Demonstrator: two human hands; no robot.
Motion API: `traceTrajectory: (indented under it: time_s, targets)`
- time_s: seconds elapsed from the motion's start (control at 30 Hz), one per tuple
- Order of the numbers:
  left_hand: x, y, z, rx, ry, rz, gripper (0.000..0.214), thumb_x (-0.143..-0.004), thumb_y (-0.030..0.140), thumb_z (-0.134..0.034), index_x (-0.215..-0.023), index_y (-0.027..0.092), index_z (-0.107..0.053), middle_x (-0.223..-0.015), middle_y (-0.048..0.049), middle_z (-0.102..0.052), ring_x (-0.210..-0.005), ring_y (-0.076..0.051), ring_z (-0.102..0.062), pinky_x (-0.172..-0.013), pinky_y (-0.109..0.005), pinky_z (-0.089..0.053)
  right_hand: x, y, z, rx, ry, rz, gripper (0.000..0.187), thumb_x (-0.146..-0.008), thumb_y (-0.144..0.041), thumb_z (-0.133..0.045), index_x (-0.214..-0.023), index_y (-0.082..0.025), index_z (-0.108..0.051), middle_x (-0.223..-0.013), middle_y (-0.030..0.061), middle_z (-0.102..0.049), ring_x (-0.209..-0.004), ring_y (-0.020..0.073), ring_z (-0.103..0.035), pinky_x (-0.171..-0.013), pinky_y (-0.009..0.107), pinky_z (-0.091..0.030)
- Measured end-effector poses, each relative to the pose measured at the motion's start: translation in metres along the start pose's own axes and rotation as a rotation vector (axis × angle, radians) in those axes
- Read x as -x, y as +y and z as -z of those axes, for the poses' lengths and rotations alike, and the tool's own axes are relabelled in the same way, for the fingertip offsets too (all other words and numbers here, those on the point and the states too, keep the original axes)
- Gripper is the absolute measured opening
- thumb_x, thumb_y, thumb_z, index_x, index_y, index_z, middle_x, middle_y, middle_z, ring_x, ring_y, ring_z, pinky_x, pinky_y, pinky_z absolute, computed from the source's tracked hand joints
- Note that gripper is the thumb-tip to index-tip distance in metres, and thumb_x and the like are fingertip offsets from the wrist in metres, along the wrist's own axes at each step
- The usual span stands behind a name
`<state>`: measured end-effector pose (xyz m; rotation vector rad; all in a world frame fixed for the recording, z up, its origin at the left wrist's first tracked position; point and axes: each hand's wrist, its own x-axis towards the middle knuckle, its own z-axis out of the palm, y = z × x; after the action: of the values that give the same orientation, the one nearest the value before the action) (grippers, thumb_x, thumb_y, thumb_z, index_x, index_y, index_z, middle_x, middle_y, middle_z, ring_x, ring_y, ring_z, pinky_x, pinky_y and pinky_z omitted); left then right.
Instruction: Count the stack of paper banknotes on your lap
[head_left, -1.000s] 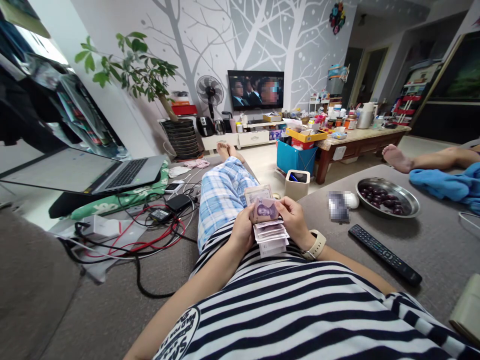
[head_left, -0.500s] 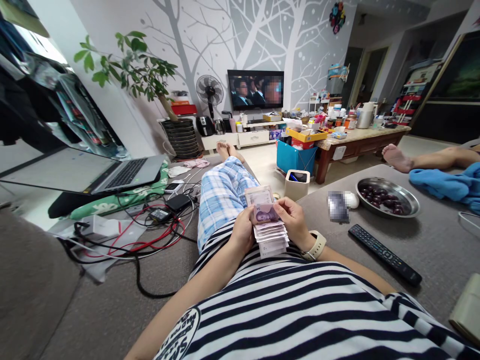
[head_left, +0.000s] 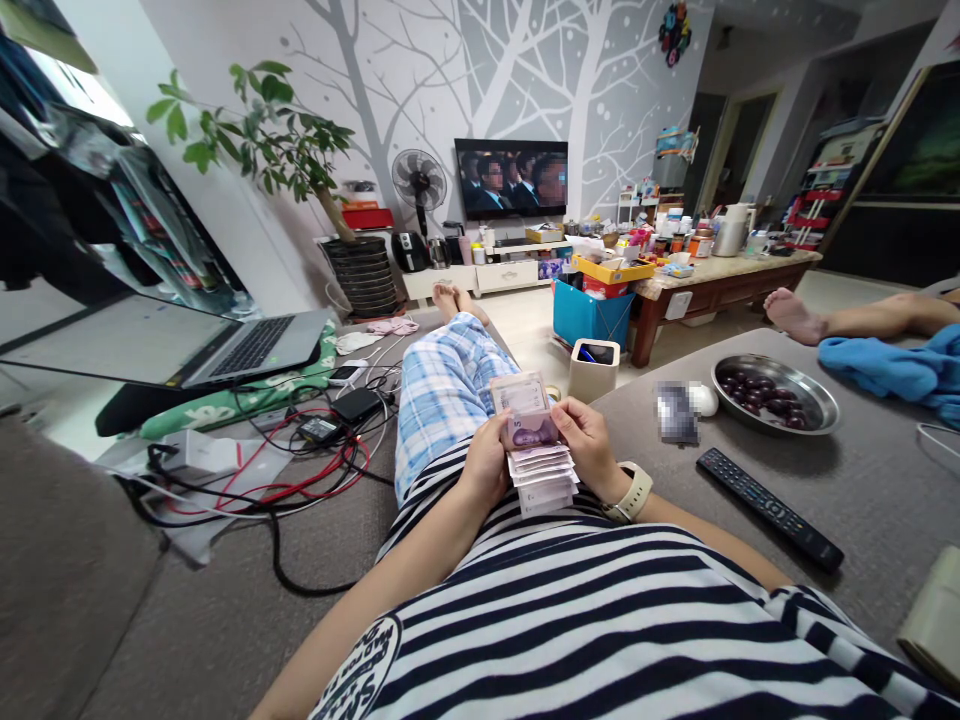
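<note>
A stack of banknotes (head_left: 541,480) is held above my lap, the lower notes fanned in steps toward my striped shirt. My left hand (head_left: 486,462) grips the stack at its left side, thumb on top. My right hand (head_left: 586,440), with a pale watch (head_left: 634,492) at the wrist, pinches the right edge of the top purple banknote (head_left: 534,430). Paler notes stick out beyond it on the far side. The fingers under the stack are hidden.
On the sofa to the right lie a black remote control (head_left: 769,508), a white mouse (head_left: 703,401) and a steel bowl (head_left: 825,412) of dark fruit. At left are tangled cables (head_left: 352,462) and a laptop (head_left: 259,345). Another person's foot (head_left: 795,318) shows at right.
The top purple note now bends slightly under my right fingers. Both hands stay nearly in the same place. The television picture has shifted.
</note>
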<state>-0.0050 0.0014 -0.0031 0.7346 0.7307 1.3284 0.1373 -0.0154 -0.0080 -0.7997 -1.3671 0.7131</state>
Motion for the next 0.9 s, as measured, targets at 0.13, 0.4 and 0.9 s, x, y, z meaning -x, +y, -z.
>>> traceTrajectory:
  time_s: [0.13,0.4,0.9]
  targets:
    - [-0.001,0.000,-0.002,0.036,0.006,0.018,0.023,-0.072,0.031,-0.073,-0.084,0.013,-0.072,-0.081,-0.0107,-0.078,-0.096,-0.031,-0.074,-0.092,-0.042,-0.057,0.001,0.003,0.000,-0.075,-0.038,-0.033,0.049,-0.093,-0.060,-0.055,-0.065,-0.021,-0.058,-0.054,-0.0027,-0.050,-0.051,0.0129,-0.044,-0.053,0.028,-0.035]
    - [0.004,0.003,-0.006,0.007,0.037,-0.017,0.017,-0.071,0.026,-0.072,-0.080,0.011,-0.073,-0.072,-0.0079,-0.076,-0.076,-0.026,-0.074,-0.083,-0.039,-0.059,0.000,0.007,-0.001,0.003,0.040,-0.078,0.041,-0.086,-0.056,-0.068,-0.068,-0.021,-0.056,-0.056,-0.0041,-0.053,-0.051,0.0123,-0.046,-0.053,0.027,-0.039]
    - [0.003,0.001,-0.002,-0.039,0.009,0.004,0.026,-0.067,0.022,-0.073,-0.091,0.011,-0.071,-0.078,-0.0087,-0.077,-0.083,-0.028,-0.075,-0.083,-0.040,-0.059,-0.004,0.017,0.001,0.147,0.052,-0.105,0.035,-0.086,-0.048,-0.065,-0.068,-0.021,-0.051,-0.060,-0.0049,-0.046,-0.058,0.0130,-0.041,-0.056,0.027,-0.035]
